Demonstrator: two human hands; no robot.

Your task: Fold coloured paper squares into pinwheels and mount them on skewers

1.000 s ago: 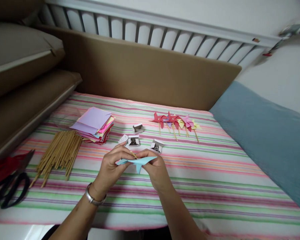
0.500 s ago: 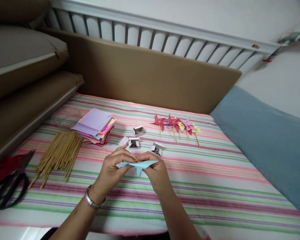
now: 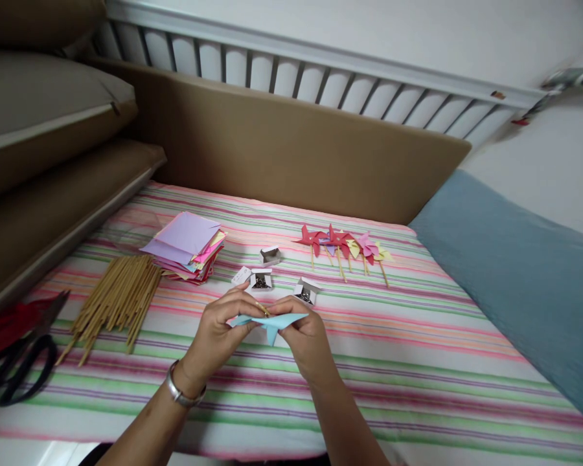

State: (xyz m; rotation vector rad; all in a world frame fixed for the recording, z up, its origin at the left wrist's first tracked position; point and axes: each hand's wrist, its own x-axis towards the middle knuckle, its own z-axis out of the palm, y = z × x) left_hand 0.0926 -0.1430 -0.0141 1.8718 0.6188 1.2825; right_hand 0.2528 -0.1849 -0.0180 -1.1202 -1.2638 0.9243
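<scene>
Both hands meet over the middle of the striped cloth, closed on a light blue paper pinwheel (image 3: 272, 323) seen nearly edge-on. My left hand (image 3: 228, 317) pinches its left side, and my right hand (image 3: 301, 330) grips its right side. Between the fingertips, at the pinwheel's far face, shows the end of a thin tan stick (image 3: 263, 309); most of it is hidden by my fingers. Just beyond the hands lie small open boxes: one with brass-coloured bits (image 3: 261, 281), one with silvery bits (image 3: 305, 292), and a third white box (image 3: 270, 255) farther back.
Left of my hands are a stack of coloured paper squares (image 3: 184, 236), a pile of thin sticks (image 3: 114, 298) and black-handled scissors (image 3: 29, 362). Finished-looking pinwheels (image 3: 339, 241) lie at the back right. A brown board (image 3: 291, 149) stands behind; brown cushions (image 3: 63, 175) rise at left.
The view has shifted very slightly. Both hands keep the same grip on the blue pinwheel, with hardly any visible movement.
</scene>
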